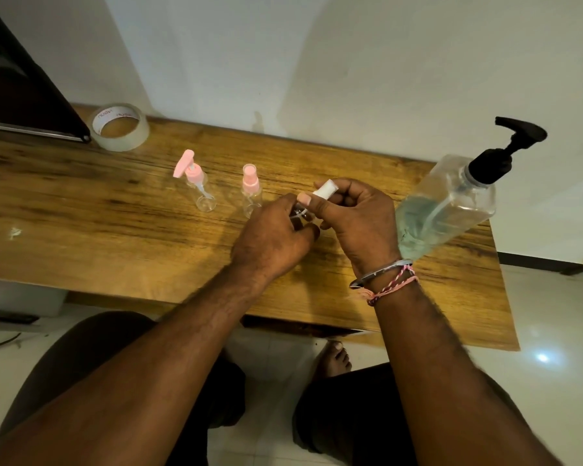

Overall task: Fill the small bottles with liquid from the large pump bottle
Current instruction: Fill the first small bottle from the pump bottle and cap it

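A large clear pump bottle with a black pump head stands at the table's right end, partly filled with bluish liquid. Two small clear bottles stand upright mid-table: one with a pink pump top, one with a pink spray top. My left hand grips a third small clear bottle, mostly hidden by the fingers. My right hand pinches its white cap just above that bottle.
The wooden table stands against a white wall. A roll of clear tape lies at the back left beside a dark panel. A small white scrap lies on the left. My knees and a bare foot show below.
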Demonstrator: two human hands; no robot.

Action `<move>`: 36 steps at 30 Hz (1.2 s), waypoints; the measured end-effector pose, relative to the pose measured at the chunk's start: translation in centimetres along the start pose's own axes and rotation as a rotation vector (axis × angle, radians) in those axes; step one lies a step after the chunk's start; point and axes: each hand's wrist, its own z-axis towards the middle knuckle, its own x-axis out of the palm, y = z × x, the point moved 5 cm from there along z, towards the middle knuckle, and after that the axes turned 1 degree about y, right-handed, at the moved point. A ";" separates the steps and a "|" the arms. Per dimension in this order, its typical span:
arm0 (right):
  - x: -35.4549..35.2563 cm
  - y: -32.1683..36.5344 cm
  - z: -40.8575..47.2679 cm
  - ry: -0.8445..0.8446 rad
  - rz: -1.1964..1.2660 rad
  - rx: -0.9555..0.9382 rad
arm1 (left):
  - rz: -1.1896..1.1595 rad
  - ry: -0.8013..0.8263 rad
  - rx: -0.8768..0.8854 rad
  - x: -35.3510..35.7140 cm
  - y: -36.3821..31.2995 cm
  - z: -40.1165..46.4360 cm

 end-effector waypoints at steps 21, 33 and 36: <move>-1.3 3.2 -1.3 -0.204 0.546 -0.139 | 0.072 -0.046 0.016 -0.6 -0.2 0.1; -3.8 1.1 -3.6 -0.355 0.562 -0.036 | 0.038 -0.064 -0.036 -1.5 -0.1 -0.4; -4.2 -0.6 -3.8 -0.377 0.401 0.049 | 0.055 -0.041 -0.031 -1.4 -0.4 -0.5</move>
